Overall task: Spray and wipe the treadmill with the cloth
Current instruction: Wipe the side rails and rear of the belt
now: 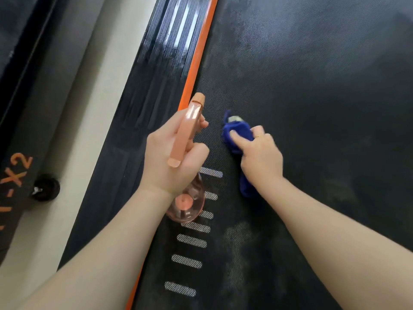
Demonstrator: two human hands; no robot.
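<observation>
1. I see the peach-pink translucent plastic spray bottle point(185, 139) with its long axis running from the round base near my left wrist up to the nozzle, which points away from me and slightly right, toward the orange strip point(196, 57) edging the treadmill.
2. My left hand point(172, 153) is curled round the bottle's neck, one finger reaching round the front near the trigger, thumb side up; the forearm comes in from the lower left.
3. The bunched royal-blue cloth point(237, 133) lies just right of the left hand, on the dark textured treadmill belt point(312, 86). Its long axis runs from the far end beyond my fingers back under my right wrist.
4. My right hand point(259, 153) grips the cloth, fingers curled over it and pressing it down onto the belt, knuckles up; a thin ring shows on one finger. The forearm enters from the lower right.
5. Below the left hand a row of short white mesh dashes point(192, 240) is printed on the belt.
6. Left of the left hand runs the black ribbed side rail point(161, 70), then pale floor point(73, 108).
</observation>
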